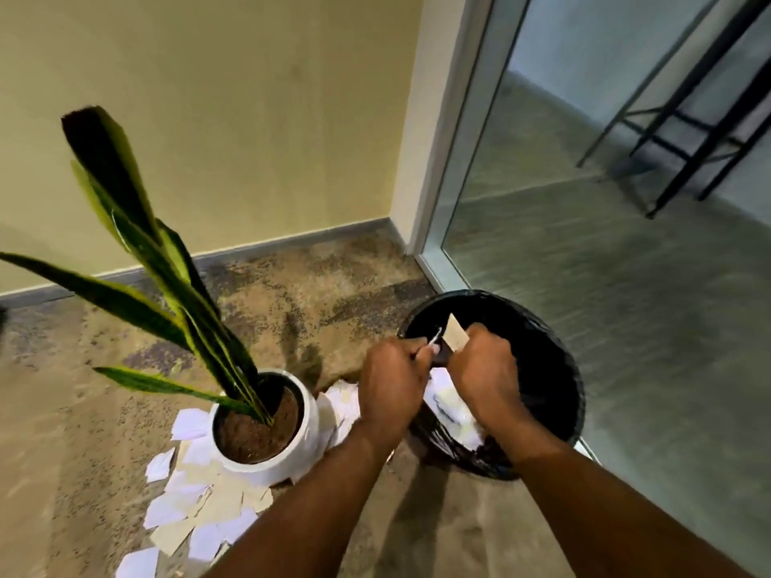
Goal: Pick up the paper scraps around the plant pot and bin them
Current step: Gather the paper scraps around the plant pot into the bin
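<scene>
while both hands hover over the black bin [555, 348], the right hand [484, 369] grips a beige scrap [455, 336], the left hand [390, 379] pinches a white scrap [434, 339]; more paper scraps [200, 506] surround the plant pot [308, 419].

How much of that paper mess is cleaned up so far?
Partly done: some scraps already lie inside the black bin. Over it, the left hand and right hand each grip paper, the right one a tan scrap. Plenty remains: white and tan scraps on the carpet around the white plant pot.
</scene>
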Available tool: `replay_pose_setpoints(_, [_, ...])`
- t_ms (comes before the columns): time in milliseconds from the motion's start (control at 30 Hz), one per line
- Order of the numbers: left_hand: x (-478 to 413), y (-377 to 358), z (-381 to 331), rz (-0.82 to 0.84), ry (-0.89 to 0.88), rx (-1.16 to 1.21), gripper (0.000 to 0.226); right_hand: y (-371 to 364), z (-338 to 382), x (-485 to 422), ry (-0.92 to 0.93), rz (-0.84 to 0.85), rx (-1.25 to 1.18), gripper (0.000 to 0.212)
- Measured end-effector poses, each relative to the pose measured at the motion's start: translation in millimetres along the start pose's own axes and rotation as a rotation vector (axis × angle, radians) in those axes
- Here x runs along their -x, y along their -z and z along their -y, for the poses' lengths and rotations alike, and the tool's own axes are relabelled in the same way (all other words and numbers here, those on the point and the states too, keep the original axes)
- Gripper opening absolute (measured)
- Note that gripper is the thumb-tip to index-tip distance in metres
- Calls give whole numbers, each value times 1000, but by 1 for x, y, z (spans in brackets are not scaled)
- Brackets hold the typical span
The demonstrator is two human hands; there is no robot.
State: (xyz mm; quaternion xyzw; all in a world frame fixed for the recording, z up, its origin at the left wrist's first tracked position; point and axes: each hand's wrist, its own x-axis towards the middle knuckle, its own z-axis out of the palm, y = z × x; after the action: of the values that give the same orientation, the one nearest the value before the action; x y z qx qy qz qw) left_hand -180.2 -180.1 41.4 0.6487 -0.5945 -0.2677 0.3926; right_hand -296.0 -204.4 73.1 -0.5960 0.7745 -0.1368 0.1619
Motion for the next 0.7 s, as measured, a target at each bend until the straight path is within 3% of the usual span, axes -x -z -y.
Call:
replay_pose_setpoints(100, [-6, -18, -1, 85, 27, -105, 53, -12, -19, -3, -52, -3, -31, 47])
replay_pose_setpoints(267, [22, -8, 28, -23, 12, -74, 42, -45, -6, 25, 220, -83, -75, 36])
replay_pose_setpoints(567, [86, 103, 81, -103, 95, -334, 35, -69, 60, 90, 652, 242, 166, 43])
replay_pose_setpoints(700, [119, 159, 74, -71, 76, -432, 29, -51, 77, 133, 722, 333, 239, 40])
